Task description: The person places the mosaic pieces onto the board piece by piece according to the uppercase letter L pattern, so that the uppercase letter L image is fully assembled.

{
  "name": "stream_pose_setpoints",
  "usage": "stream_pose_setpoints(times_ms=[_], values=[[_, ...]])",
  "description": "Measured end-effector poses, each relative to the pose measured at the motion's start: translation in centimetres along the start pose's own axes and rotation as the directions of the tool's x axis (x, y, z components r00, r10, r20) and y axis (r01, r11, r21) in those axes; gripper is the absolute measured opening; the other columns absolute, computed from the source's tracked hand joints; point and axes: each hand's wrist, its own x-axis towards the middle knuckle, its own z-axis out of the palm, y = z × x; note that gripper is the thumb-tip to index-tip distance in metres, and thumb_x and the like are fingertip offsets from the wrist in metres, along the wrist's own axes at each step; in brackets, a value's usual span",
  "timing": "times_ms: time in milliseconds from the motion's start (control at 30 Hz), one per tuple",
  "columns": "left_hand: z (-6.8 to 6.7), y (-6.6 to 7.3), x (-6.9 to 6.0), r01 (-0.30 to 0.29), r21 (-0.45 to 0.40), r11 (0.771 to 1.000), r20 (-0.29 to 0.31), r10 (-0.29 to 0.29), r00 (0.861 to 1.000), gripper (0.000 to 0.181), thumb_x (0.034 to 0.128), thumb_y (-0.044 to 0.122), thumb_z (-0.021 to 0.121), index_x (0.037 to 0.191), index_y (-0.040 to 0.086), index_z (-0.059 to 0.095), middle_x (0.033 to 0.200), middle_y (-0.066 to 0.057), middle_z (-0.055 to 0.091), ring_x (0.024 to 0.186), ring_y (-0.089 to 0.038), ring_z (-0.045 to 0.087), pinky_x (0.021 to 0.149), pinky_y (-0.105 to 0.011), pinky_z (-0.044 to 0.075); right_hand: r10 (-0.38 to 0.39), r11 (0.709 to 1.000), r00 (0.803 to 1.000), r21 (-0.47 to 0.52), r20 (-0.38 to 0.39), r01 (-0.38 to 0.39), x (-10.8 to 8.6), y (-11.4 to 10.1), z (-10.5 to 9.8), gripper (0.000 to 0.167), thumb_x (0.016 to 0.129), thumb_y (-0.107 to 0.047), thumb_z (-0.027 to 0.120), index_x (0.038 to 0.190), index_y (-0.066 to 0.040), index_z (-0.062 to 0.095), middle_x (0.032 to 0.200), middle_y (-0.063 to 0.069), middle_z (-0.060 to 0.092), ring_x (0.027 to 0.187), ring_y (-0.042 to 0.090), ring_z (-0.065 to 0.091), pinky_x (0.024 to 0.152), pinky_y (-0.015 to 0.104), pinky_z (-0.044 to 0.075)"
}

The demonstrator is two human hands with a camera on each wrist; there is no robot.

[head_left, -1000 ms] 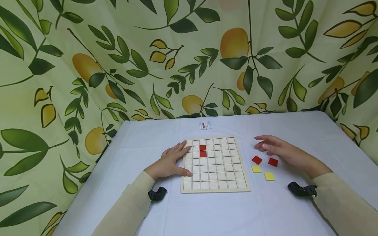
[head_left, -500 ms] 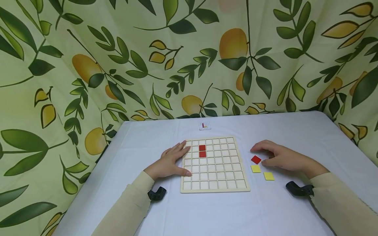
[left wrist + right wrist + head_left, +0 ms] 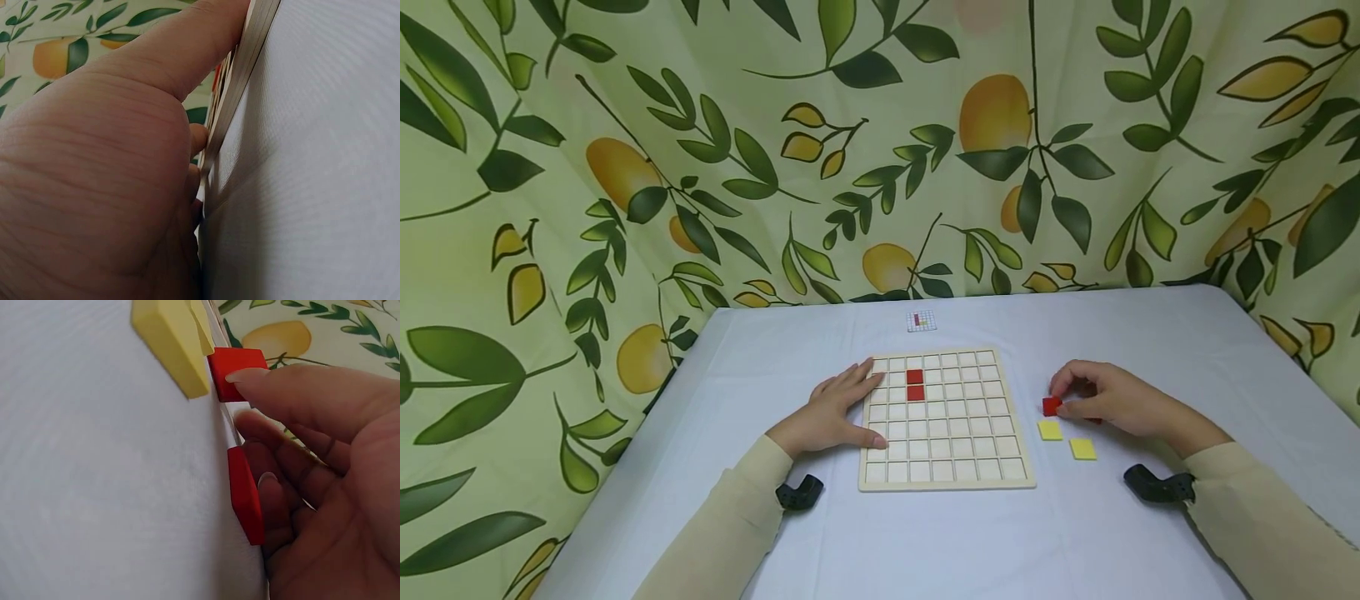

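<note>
My left hand rests on the left edge of a wooden grid board, fingers spread and thumb lying across the rim. Two red square tiles, one upper and one lower, sit in neighbouring cells near its top left. To the right of the board, my right hand pinches a red tile between thumb and forefinger, tilted. Under the same hand lies another red tile, mostly hidden in the head view. Nearer me are two yellow tiles, one left and one right.
A small card printed with a coloured grid lies behind the board. White cloth covers the table. A curtain with leaves and fruit hangs along the back and left. Each wrist carries a black device, such as the right one.
My right hand has come down over the red tiles, its fingers have drawn together, and it has taken hold of the one nearer the board. My left hand and the board stay put.
</note>
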Motion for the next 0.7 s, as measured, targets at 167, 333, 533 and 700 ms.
stream_pose_setpoints(times_ms=[167, 333, 533, 700], values=[[0.0, -0.1, 0.0, 0.000, -0.001, 1.000, -0.001, 0.000, 1.000, 0.115, 0.0816, 0.067, 0.088, 0.173, 0.024, 0.035, 0.182, 0.008, 0.007, 0.166, -0.021, 0.002, 0.128, -0.056, 0.003, 0.036, 0.999, 0.999, 0.034, -0.004, -0.036, 0.1, 0.1, -0.1, 0.011, 0.097, -0.009, 0.082, 0.104, -0.010, 0.074, 0.105, 0.007, 0.070, 0.099, 0.030, 0.056, 0.076, 0.031, 0.050], [0.1, -0.1, 0.1, 0.010, 0.001, 1.000, 0.002, -0.010, 1.000, 0.115, 0.0812, 0.068, 0.089, 0.173, 0.025, 0.035, 0.182, 0.008, 0.007, 0.166, -0.021, 0.002, 0.128, -0.056, 0.004, 0.041, 0.998, 0.998, 0.040, -0.037, -0.040, 0.2, 0.1, -0.1, 0.011, 0.098, -0.012, 0.082, 0.107, -0.010, 0.075, 0.107, 0.007, 0.071, 0.102, 0.030, 0.057, 0.079, 0.032, 0.052], [0.1, 0.0, 0.1, 0.015, 0.007, 1.000, 0.000, -0.015, 1.000, 0.115, 0.0814, 0.067, 0.089, 0.173, 0.024, 0.035, 0.182, 0.008, 0.007, 0.166, -0.021, 0.002, 0.128, -0.055, 0.004, 0.040, 0.999, 0.996, 0.032, -0.075, -0.038, 0.2, -0.4, 0.1, 0.011, 0.099, -0.012, 0.081, 0.106, -0.010, 0.073, 0.104, 0.007, 0.070, 0.099, 0.030, 0.058, 0.076, 0.032, 0.053], [0.1, 0.0, 0.1, 0.016, 0.004, 1.000, -0.001, -0.016, 1.000, 0.116, 0.0809, 0.068, 0.089, 0.173, 0.024, 0.034, 0.182, 0.008, 0.007, 0.166, -0.021, 0.002, 0.128, -0.056, 0.003, 0.050, 0.998, 0.994, 0.034, -0.100, -0.047, 0.2, -1.1, 0.3, 0.013, 0.100, -0.015, 0.082, 0.104, -0.007, 0.072, 0.103, 0.007, 0.071, 0.097, 0.031, 0.059, 0.073, 0.031, 0.053]])
